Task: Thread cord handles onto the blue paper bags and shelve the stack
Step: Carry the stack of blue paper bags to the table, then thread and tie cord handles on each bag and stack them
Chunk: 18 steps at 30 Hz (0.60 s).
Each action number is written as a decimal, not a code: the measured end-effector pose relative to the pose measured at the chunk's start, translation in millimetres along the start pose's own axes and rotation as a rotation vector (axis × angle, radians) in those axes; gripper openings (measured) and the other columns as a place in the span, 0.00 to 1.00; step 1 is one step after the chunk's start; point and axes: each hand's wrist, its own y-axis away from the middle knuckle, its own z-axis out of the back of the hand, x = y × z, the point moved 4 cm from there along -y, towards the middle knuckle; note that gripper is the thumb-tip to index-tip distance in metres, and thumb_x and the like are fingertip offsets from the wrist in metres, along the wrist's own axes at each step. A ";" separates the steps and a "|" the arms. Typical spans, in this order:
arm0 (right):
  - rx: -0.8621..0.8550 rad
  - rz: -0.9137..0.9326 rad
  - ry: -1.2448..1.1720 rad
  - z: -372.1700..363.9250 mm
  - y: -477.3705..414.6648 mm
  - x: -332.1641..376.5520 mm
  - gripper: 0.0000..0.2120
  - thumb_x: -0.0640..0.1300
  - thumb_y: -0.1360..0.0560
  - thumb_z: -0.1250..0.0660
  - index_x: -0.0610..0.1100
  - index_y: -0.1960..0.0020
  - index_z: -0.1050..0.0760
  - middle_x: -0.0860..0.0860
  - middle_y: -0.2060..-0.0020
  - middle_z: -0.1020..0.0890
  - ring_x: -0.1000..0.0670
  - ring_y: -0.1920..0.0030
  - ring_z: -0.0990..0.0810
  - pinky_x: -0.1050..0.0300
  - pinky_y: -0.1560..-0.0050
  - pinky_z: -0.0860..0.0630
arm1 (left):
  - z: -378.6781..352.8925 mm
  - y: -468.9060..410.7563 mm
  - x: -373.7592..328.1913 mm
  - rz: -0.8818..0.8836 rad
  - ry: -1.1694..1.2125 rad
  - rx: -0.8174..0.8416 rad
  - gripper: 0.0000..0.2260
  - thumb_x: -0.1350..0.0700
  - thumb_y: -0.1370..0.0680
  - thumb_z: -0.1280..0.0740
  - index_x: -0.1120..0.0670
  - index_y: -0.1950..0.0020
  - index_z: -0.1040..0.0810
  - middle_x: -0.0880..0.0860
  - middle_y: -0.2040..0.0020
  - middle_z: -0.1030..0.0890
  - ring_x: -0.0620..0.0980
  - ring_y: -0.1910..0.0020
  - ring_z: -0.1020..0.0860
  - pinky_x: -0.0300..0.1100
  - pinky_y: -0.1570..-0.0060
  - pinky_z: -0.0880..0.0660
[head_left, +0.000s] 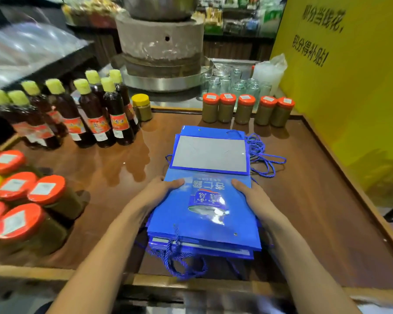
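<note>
Two hands on the stack of blue bags [204, 223] at the near side of the table [100, 173]. On one long edge, left hand [159, 193] grasping, thumb lying on top; on the opposite edge, right hand [252, 198] grasping the same way, fingers out of sight underneath. Cannot tell whether resting on the wood or lifted clear.

Probably light for its bulk, being only paper, but glossy, so likely to slide layer over layer. Flat and fairly stiff along the folds, floppy if held by one end only. Best kept pinched from both sides near the middle, squeezing top to bottom to stop any bag slipping out.

Handle cords [175, 261] dangling in a tangle off the near end, apt to snag on the way to a shelf, so worth gathering under the pile.

Beyond the stack, another bag [210, 152] lying flat with a grey panel up, and just right of it a heap of loose cords [263, 155]. Dark bottles [93, 116] at the left and orange-lidded jars [243, 109] along the back, none touching the bags: lift straight up, no sideways sweep.
</note>
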 end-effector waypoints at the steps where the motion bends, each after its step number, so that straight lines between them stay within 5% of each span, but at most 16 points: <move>1: -0.001 0.009 -0.017 -11.0 -2.7 -1.0 0.13 0.46 0.17 0.33 0.45 0.34 0.21 0.47 0.45 0.13 0.44 0.47 0.13 0.47 0.46 0.16 | 11.3 -0.8 -0.1 0.015 -0.043 -0.051 0.13 0.51 0.19 0.29 0.57 0.39 0.17 0.55 0.52 0.12 0.58 0.56 0.13 0.53 0.53 0.15; 3: -0.008 0.018 -0.028 -34.5 -8.7 -0.4 0.11 0.44 0.17 0.32 0.44 0.36 0.21 0.46 0.45 0.13 0.45 0.50 0.12 0.51 0.51 0.15 | 40.5 -6.0 3.8 0.060 -0.118 -0.148 0.16 0.45 0.20 0.28 0.57 0.43 0.16 0.55 0.50 0.12 0.55 0.57 0.13 0.47 0.60 0.16; 6: -0.013 0.004 0.029 -71.2 -21.3 0.6 0.13 0.48 0.19 0.29 0.43 0.37 0.20 0.45 0.45 0.13 0.43 0.48 0.12 0.43 0.45 0.16 | 86.4 -19.1 9.4 0.075 -0.300 -0.240 0.28 0.32 0.28 0.27 0.54 0.42 0.17 0.57 0.26 0.26 0.60 0.38 0.18 0.56 0.43 0.19; 9: -0.007 0.001 0.069 -96.6 -60.8 -15.9 0.31 0.62 0.27 0.24 0.42 0.33 0.23 0.44 0.41 0.15 0.42 0.47 0.13 0.40 0.44 0.16 | 110.4 -9.4 -5.2 0.058 -0.307 -0.263 0.17 0.43 0.19 0.30 0.56 0.42 0.17 0.58 0.41 0.15 0.57 0.52 0.14 0.55 0.47 0.17; 12: -0.004 -0.009 0.006 -124.9 -86.6 -17.2 0.51 0.71 0.39 0.24 0.42 0.27 0.32 0.44 0.36 0.19 0.42 0.43 0.15 0.39 0.42 0.17 | 133.8 -14.0 -12.2 0.083 -0.354 -0.282 0.18 0.43 0.18 0.32 0.58 0.44 0.17 0.56 0.52 0.12 0.58 0.56 0.13 0.57 0.45 0.18; 15: -0.007 -0.049 0.018 -153.9 -59.4 20.7 0.36 0.58 0.22 0.28 0.41 0.24 0.40 0.44 0.34 0.22 0.42 0.42 0.18 0.49 0.51 0.18 | 152.6 -25.8 -18.8 0.121 -0.417 -0.298 0.20 0.41 0.17 0.35 0.59 0.43 0.20 0.56 0.53 0.13 0.57 0.56 0.14 0.51 0.51 0.18; 18: -0.009 -0.068 0.032 -163.2 -69.9 25.2 0.29 0.53 0.18 0.31 0.42 0.25 0.39 0.45 0.37 0.22 0.43 0.45 0.18 0.52 0.55 0.20 | 161.3 -34.0 -23.2 0.114 -0.399 -0.303 0.18 0.43 0.16 0.35 0.59 0.44 0.22 0.56 0.55 0.14 0.55 0.58 0.14 0.47 0.57 0.20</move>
